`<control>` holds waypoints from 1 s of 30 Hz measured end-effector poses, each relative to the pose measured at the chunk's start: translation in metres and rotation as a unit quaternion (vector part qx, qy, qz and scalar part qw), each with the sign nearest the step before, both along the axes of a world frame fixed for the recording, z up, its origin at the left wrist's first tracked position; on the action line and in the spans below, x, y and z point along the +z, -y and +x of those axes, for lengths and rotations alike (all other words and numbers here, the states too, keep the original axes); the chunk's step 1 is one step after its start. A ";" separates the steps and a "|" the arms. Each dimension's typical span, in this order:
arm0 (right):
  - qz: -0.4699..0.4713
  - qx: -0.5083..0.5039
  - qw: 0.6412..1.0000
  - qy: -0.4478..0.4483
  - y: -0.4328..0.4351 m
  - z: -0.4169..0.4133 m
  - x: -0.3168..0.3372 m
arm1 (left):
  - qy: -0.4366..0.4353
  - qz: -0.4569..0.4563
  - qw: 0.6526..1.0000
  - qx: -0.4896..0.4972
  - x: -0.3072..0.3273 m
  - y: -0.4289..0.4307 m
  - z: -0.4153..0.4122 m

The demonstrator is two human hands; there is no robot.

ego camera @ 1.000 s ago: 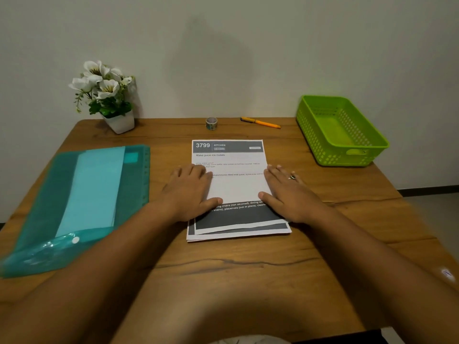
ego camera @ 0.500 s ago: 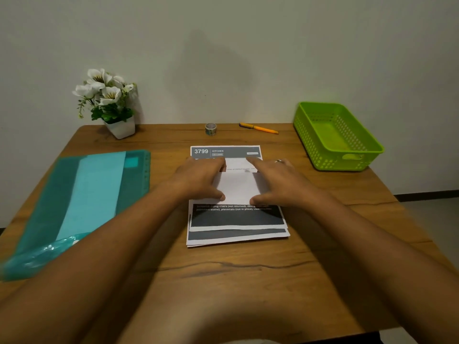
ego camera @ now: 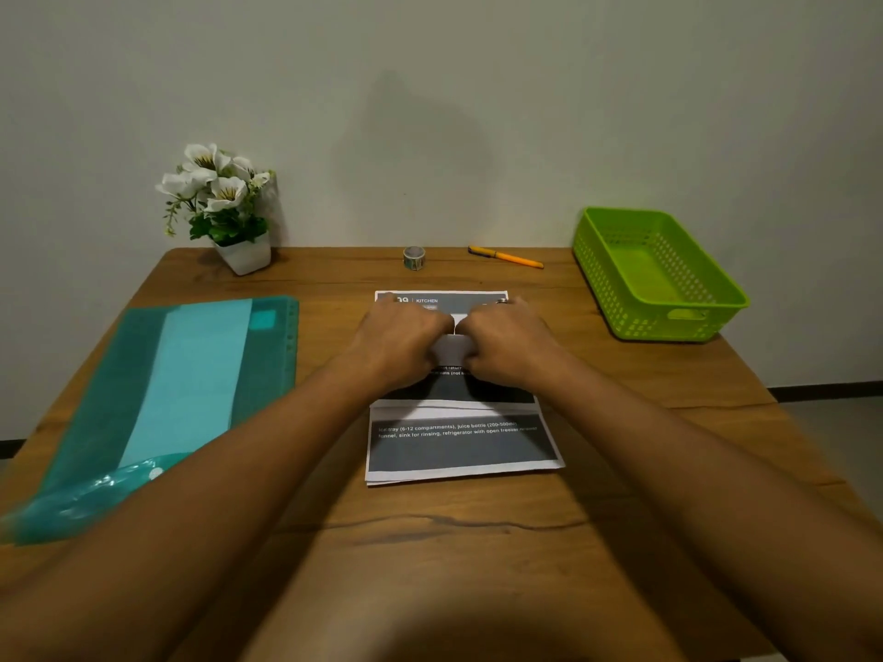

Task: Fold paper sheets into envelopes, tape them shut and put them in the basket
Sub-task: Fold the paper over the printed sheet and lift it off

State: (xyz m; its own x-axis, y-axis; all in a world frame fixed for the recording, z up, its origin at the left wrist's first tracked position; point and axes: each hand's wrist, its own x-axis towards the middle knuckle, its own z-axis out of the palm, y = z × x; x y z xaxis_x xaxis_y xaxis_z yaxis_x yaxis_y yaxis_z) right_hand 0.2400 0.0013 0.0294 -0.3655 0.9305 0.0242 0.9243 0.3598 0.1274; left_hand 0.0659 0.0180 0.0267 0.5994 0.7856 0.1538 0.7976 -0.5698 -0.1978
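Both forearms reach in from 6 o'clock and converge at the middle of the table (ego camera: 430, 542), where the left hand (ego camera: 401, 344) and right hand (ego camera: 509, 344) sit knuckles-up, side by side and almost touching. The fingers of each are curled and closed on the top sheet (ego camera: 451, 348), with the thumbs drawn in toward each other at the near edge of its white flap. A ring shows on 1 finger of the right hand. The top sheet looks folded, its blank white back showing only in the narrow gap between the 2 hands, while a dark printed band of it shows just below the wrists. It lies on a stack of sheets (ego camera: 463, 446), whose grey header reading "KITCHEN" shows at 12 o'clock of the hands and whose dark footer block with white text lies uncovered at 6 o'clock. The green basket (ego camera: 659, 327) stands at 2 o'clock of the stack, well apart from it. A tape roll (ego camera: 414, 258) stands at 12 o'clock near the wall, with an orange pen (ego camera: 506, 257) at 1 o'clock. A white flower pot (ego camera: 243, 255) stands at 10 o'clock and a teal plastic folder (ego camera: 143, 375) lies at 9 o'clock.
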 end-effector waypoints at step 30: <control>0.018 -0.025 0.997 0.070 0.026 0.045 -0.017 | 0.006 -0.051 0.998 -0.021 -0.027 0.018 -0.063</control>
